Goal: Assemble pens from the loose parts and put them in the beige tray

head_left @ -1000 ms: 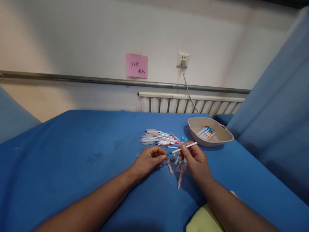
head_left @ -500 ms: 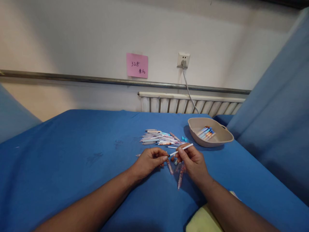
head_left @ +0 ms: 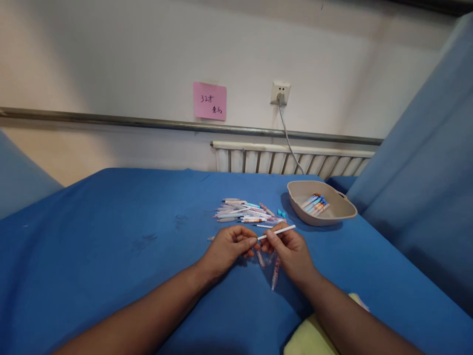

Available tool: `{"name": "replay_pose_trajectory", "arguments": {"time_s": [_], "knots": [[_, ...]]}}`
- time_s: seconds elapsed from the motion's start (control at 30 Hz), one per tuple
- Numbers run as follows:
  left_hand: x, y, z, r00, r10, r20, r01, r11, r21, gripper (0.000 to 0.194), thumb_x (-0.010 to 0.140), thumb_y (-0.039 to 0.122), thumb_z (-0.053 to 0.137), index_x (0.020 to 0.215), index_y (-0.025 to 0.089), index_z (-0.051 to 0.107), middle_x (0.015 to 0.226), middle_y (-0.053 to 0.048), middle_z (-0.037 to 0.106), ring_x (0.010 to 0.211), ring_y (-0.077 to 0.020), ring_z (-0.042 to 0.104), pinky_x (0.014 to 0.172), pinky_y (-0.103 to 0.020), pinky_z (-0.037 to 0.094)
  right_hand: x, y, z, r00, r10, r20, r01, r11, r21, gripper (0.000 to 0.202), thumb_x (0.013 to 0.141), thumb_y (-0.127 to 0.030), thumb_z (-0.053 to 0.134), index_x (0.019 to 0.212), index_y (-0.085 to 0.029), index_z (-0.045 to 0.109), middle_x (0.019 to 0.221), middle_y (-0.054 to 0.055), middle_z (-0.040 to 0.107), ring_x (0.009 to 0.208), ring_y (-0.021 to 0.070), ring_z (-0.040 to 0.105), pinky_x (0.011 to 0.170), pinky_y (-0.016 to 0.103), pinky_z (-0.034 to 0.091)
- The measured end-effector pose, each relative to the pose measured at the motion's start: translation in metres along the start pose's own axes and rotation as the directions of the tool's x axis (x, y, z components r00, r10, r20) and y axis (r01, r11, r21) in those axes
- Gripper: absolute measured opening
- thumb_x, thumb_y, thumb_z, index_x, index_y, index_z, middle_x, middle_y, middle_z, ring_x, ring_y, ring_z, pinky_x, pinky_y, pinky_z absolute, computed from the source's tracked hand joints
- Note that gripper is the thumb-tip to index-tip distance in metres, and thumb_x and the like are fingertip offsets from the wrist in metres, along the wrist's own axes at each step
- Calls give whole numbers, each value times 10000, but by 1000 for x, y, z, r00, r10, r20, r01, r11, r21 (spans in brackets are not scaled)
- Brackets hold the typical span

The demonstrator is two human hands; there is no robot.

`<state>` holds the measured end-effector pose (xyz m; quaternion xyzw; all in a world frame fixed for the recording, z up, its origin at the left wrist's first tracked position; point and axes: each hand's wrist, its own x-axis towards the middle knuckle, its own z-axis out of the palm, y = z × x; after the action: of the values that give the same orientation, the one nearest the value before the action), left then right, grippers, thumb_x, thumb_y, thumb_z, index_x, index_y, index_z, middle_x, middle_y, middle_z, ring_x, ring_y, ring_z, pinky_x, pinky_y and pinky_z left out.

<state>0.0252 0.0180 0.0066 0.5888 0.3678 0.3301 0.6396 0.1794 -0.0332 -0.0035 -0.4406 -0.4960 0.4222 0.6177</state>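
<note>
A slim white pen refill [head_left: 286,230] is held slightly tilted between my two hands, its plain end up to the right. My right hand [head_left: 288,249] pinches it along the middle. My left hand [head_left: 228,246] is closed around its tip end, which the fingers hide. Below my hands lie patterned clear pen barrels [head_left: 275,274] on the blue sheet. Just beyond them spreads a loose pile of pen parts [head_left: 242,211], with small turquoise pieces [head_left: 281,213] at its right.
A beige basin [head_left: 336,212] with several assembled pens [head_left: 315,203] stands at the back right. A yellow cloth [head_left: 310,337] lies near my right forearm. The blue-covered surface [head_left: 111,236] runs to a wall with a radiator [head_left: 266,160]; a blue curtain [head_left: 421,162] hangs at right.
My right hand has shifted slightly left and down along the refill, closer to my left hand. The refill lies flatter, and its dark tip has gone out of sight at my left fingers.
</note>
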Motion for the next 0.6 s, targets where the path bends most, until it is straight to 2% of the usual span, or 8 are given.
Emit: {"name": "replay_pose_trajectory", "arguments": {"time_s": [0.13, 0.27, 0.43, 0.6], "knots": [[-1, 1, 2, 999, 51, -14, -51, 999, -17, 348, 636, 387, 760, 796, 140, 573, 616, 2, 653, 523, -104, 568, 532, -217, 420, -1, -3, 3, 1000, 24, 18, -24, 1000, 20, 271, 793, -443, 622, 713, -187, 584, 563, -15, 604, 514, 120, 543, 505, 236, 432], [-2, -1, 3, 998, 53, -33, -54, 998, -28, 380, 650, 387, 760, 861, 144, 558, 612, 3, 658, 507, -108, 577, 517, -217, 425, -2, -1, 5, 999, 50, 15, -51, 995, 84, 292, 779, -459, 635, 718, -181, 569, 539, -13, 613, 479, 112, 539, 469, 220, 423], [-3, 0, 4, 997, 66, -38, -68, 996, -52, 410, 658, 406, 755, 902, 146, 554, 576, 15, 641, 488, -112, 579, 501, -214, 441, 1, 7, 3, 991, 133, -3, -129, 963, 238, 323, 737, -466, 682, 751, -162, 573, 540, -20, 610, 458, 90, 533, 466, 199, 416], [1, 4, -3, 983, 88, -160, -97, 994, -48, 360, 738, 451, 660, 888, 138, 565, 661, -20, 662, 486, -99, 568, 476, -203, 440, 9, 13, -4, 978, 187, -91, -143, 924, 355, 320, 716, -433, 717, 813, -159, 582, 698, -2, 655, 466, 73, 548, 445, 186, 403]]}}
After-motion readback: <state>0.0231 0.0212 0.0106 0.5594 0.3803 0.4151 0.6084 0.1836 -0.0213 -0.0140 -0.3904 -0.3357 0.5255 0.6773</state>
